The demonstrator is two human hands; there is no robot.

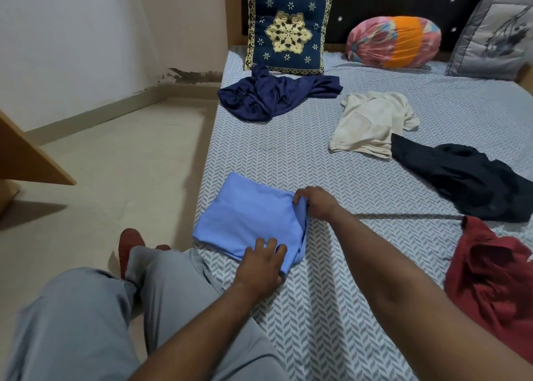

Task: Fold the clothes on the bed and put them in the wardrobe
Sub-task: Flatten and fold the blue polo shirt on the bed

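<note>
Folded blue cloth [248, 225] under both hands at the near left edge of a bed [288, 149].

The left hand [261, 262] lies with its fingers on top of the cloth's near corner; the right hand [315, 204] pinches the far right corner. Loose on the patterned sheet beyond: navy garment [274, 95], just in front of a navy cushion [288, 28]; cream shirt [372, 124], touching a black garment [467, 181]; red garment [487, 271] at the right edge. A pink-and-orange bolster [395, 41] and a grey pillow [496, 37] lean on the dark headboard [375, 5]. Grey trousers [86, 323] and a red slipper [128, 245] show over the floor [115, 164].
</note>
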